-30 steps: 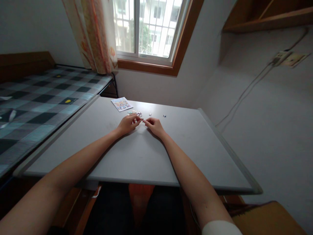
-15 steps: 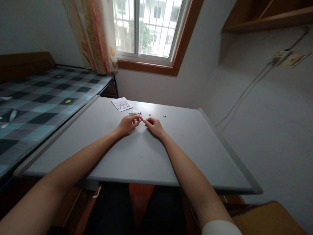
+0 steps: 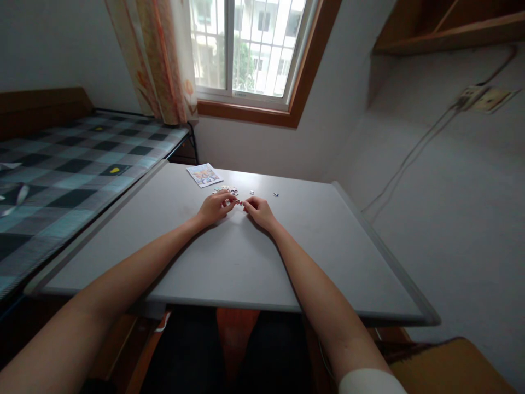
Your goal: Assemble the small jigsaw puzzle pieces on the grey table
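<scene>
My left hand [image 3: 214, 208] and my right hand [image 3: 258, 211] rest near the middle of the grey table [image 3: 320, 257], fingertips almost touching. Both are closed in a pinch on small puzzle pieces [image 3: 238, 202] held between them. Just beyond the fingers lies a little cluster of loose puzzle pieces [image 3: 226, 190]. Two more single pieces lie farther right, one white [image 3: 251, 192] and one dark [image 3: 276, 194]. A small picture card [image 3: 204, 174] lies flat at the far left of the table.
A bed with a checked blue-and-black cover [image 3: 61, 175] runs along the table's left side. A window [image 3: 246, 49] with a curtain [image 3: 158, 60] is behind the table. A wall with a cable and socket [image 3: 471, 98] is on the right, a wooden seat [image 3: 443, 366] at lower right.
The fingertips of the two hands have drawn slightly closer together over the small pieces. Nothing else has moved.
</scene>
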Available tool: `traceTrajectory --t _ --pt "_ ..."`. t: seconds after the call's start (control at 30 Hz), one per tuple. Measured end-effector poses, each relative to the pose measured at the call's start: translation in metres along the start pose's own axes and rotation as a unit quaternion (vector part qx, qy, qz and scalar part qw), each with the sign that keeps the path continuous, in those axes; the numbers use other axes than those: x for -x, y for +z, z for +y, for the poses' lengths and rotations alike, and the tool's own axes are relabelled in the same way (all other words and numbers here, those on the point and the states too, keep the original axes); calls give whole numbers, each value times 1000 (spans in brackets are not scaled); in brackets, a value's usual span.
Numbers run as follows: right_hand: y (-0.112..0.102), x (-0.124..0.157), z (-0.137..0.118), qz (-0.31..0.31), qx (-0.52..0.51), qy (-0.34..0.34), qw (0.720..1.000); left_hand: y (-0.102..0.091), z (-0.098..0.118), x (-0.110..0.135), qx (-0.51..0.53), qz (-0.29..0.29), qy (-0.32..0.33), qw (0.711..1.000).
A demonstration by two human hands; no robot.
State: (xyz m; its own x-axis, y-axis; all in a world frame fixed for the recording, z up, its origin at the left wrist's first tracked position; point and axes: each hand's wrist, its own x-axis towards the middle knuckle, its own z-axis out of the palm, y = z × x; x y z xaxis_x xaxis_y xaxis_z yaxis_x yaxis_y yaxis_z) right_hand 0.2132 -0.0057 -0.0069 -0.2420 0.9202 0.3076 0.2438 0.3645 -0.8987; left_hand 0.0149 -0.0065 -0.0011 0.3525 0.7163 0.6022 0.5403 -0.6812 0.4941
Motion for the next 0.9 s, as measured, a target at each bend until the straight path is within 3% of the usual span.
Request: traceTrajectory --t 0.9 --pt "2 -1 4 0 -50 -14 999 -3 6 0 -39 -11 -9 999"
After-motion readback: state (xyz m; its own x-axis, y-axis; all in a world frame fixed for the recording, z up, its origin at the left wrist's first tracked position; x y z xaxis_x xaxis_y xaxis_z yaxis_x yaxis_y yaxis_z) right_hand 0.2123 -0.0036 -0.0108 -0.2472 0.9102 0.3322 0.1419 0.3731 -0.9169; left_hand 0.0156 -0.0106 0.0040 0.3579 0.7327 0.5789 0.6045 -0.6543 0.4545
